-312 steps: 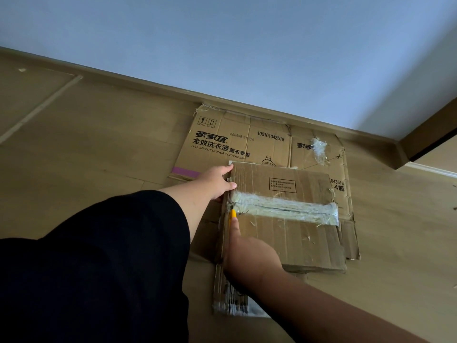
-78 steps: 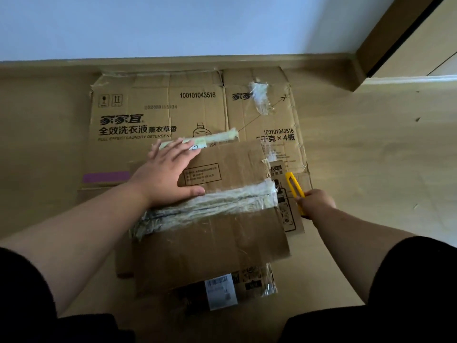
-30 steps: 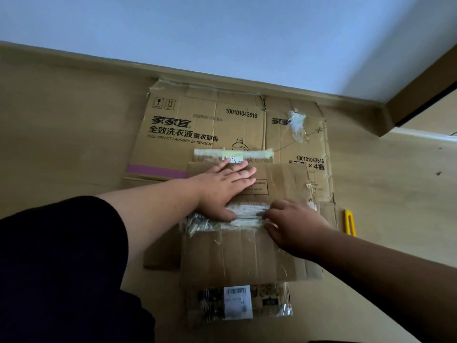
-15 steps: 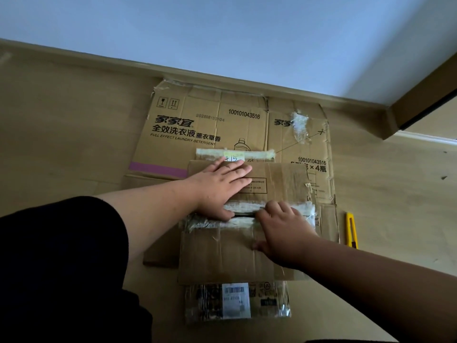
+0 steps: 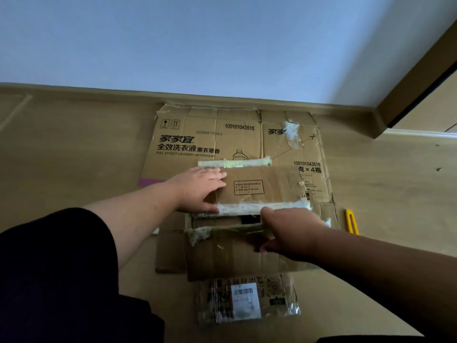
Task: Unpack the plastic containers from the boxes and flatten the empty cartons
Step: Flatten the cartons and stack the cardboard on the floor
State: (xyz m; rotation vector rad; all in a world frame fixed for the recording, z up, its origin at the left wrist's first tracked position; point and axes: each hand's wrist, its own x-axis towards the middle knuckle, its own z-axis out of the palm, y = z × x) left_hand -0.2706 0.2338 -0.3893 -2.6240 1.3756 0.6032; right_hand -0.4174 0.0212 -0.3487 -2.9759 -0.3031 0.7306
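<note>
1. Brown taped cardboard box (image 5: 249, 246) sits on the wood-tone floor (image 5: 74, 157), on top of a large flattened printed laundry-detergent carton (image 5: 210, 137) that lies against the baseboard.
2. Box top seam is split: far flap (image 5: 267, 188) and near flap (image 5: 230, 253) are apart, dark gap between them. Contents not readable through the gap.
3. Left hand (image 5: 197, 189): fingers spread flat, palm down on the left end of the far flap, thumb at the taped edge. Pressing, not gripping.
4. Right hand (image 5: 289, 233): fingers curled over the taped edge of the near flap, thumb on the flap's outer face; closed on that flap edge.
5. Yellow utility knife (image 5: 351, 221) lies on the floor just right of the cartons, clear of both hands.
6. Clear plastic-wrapped pack with a white barcode label (image 5: 247, 299) lies on the floor just in front of the box.
</note>
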